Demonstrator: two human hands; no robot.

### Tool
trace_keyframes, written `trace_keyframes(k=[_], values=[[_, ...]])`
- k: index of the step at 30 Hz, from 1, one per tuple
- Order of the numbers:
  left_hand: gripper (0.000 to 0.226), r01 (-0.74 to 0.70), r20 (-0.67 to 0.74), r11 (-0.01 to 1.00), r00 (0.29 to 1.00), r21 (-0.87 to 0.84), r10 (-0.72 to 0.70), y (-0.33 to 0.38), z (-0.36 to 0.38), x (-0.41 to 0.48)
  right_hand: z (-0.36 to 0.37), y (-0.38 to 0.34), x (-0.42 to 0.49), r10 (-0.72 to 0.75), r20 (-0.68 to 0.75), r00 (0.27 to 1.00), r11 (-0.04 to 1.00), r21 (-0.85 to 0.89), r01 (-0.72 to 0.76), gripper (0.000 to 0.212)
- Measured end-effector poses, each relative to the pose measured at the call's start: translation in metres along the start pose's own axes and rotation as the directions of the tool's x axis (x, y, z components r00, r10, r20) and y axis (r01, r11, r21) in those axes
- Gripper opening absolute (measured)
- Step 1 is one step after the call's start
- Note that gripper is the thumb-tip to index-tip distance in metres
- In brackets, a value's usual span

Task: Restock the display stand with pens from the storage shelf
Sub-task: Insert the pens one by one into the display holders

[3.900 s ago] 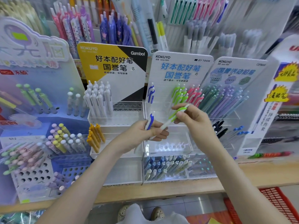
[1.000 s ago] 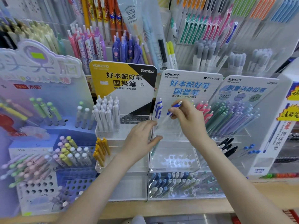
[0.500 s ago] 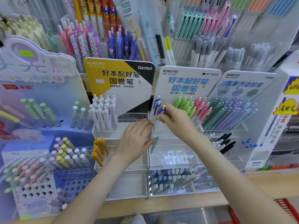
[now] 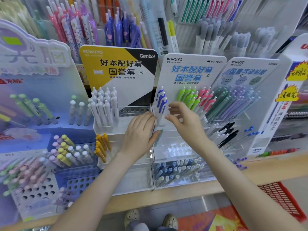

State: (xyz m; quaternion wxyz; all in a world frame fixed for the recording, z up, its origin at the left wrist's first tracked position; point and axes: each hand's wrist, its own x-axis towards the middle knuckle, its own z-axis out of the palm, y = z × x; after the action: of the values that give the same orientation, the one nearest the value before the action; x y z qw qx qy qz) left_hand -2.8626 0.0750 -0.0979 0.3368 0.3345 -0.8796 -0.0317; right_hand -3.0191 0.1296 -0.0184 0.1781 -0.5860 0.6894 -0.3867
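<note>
The white Kokuyo display stand (image 4: 191, 64) holds three blue-clipped pens (image 4: 161, 100) at its top left, with green pens (image 4: 188, 97) and pink pens (image 4: 205, 99) to their right. My right hand (image 4: 185, 124) hovers just right of the blue-clipped pens, thumb and fingers spread, with nothing between them. My left hand (image 4: 139, 134) lies against the stand's left edge, fingers stretched out. Its thumb pins a teal-tipped pen (image 4: 158, 137) that hangs down below the hand.
A yellow and black Gambol stand (image 4: 120, 64) with white pens (image 4: 103, 105) is on the left, a pencil stand (image 4: 250, 72) on the right. Lower trays hold blue and grey pens (image 4: 176, 170). A wooden shelf edge (image 4: 266, 167) runs below; a red basket (image 4: 283, 197) sits on the floor.
My right hand set a blue-clipped pen into the stand beside the other two and let go. Earlier it held a green pen. My left hand has stayed by the stand's left edge.
</note>
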Motion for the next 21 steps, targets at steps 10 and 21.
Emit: trace_keyframes(k=[10,21], values=[[0.031,0.045,-0.021,0.981,0.999,-0.19,-0.05,0.133,0.013,-0.059,-0.047,0.061,-0.125,-0.205,0.0,0.979,0.966,-0.163,0.202,0.024],[0.033,0.158,0.488,0.978,0.87,-0.133,-0.074,0.359,0.148,-0.15,-0.161,0.246,-0.326,0.052,0.131,0.99,0.931,-0.365,0.0,0.036]])
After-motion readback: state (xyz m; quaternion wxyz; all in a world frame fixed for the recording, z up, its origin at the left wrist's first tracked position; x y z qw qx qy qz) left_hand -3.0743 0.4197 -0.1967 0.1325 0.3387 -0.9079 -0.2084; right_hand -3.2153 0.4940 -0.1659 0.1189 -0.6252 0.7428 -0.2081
